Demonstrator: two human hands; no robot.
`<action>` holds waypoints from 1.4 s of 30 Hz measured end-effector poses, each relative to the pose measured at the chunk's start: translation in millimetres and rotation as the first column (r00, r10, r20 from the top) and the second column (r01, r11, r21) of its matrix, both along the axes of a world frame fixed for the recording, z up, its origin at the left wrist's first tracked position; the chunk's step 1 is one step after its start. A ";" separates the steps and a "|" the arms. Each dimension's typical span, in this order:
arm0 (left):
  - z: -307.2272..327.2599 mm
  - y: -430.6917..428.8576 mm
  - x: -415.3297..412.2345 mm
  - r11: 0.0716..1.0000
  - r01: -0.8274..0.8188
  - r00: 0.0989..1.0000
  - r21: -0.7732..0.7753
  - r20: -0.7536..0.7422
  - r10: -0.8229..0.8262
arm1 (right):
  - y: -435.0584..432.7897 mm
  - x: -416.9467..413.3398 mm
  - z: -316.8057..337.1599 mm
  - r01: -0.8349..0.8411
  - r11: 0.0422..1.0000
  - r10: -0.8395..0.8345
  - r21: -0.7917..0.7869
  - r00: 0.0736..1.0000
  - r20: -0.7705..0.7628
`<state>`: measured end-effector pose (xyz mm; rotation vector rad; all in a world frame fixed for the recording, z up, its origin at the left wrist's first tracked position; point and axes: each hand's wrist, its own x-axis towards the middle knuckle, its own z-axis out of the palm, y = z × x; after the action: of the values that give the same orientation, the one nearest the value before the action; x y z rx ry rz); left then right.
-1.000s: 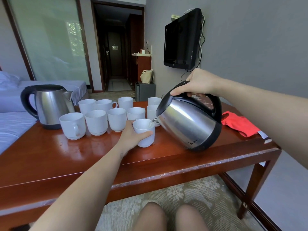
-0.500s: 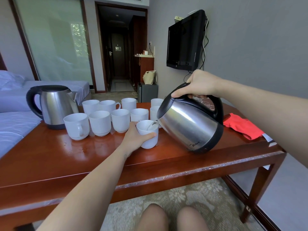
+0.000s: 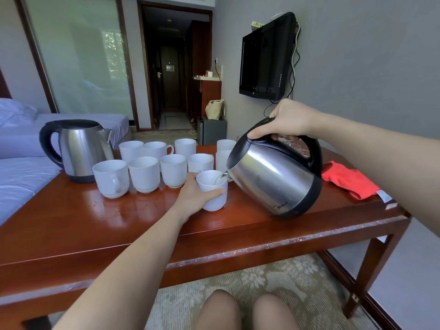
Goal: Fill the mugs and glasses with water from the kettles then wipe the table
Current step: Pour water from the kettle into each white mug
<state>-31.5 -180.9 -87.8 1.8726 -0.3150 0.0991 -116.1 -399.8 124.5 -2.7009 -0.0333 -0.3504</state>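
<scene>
Now the steel kettle (image 3: 273,177) hangs tilted over the right half of the table (image 3: 95,229). Its long axis leans from the black base, low at the right, up to the lid at the left, and the spout points left and down into a white mug (image 3: 214,203). A thin stream of water (image 3: 220,177) runs from the spout into this mug. Whether the base touches the wood, I cannot tell.

The right hand (image 3: 288,120) comes from the right side, palm down, with its fingers curled round the black handle on top. The left hand (image 3: 192,198) reaches straight from the near edge and grips the mug from the left, thumb on the near wall. The mug stands about mid-table, in front of two rows of other mugs (image 3: 145,173).

A second kettle (image 3: 83,148) stands upright near the far left corner, and a red cloth (image 3: 347,181) lies near the right edge.

Against the picture of half a second ago, both grips, the tilt and the place of the mug are the same.
</scene>
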 end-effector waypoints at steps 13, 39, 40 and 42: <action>3.8 -2.7 -6.1 1.000 -0.002 1.000 -0.016 0.009 0.002 | 6.2 0.0 3.9 -0.002 1.000 0.002 -0.006 1.000 0.008; -4.8 -1.2 5.6 1.000 0.014 1.000 -0.017 0.009 -0.014 | 10.3 1.3 5.7 0.005 0.999 -0.005 -0.044 1.000 0.014; -4.9 -0.4 5.9 1.000 0.016 1.000 -0.014 0.011 -0.016 | 10.5 2.3 5.7 0.004 0.999 -0.003 -0.047 1.000 0.015; -5.5 1.4 7.3 1.000 0.016 1.000 -0.003 0.008 -0.015 | 10.5 3.9 5.7 0.001 0.999 0.000 -0.054 1.000 0.015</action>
<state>-24.2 -179.5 -93.2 1.8668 -0.3344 0.0962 -112.2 -389.3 130.2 -2.7514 -0.0472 -0.3749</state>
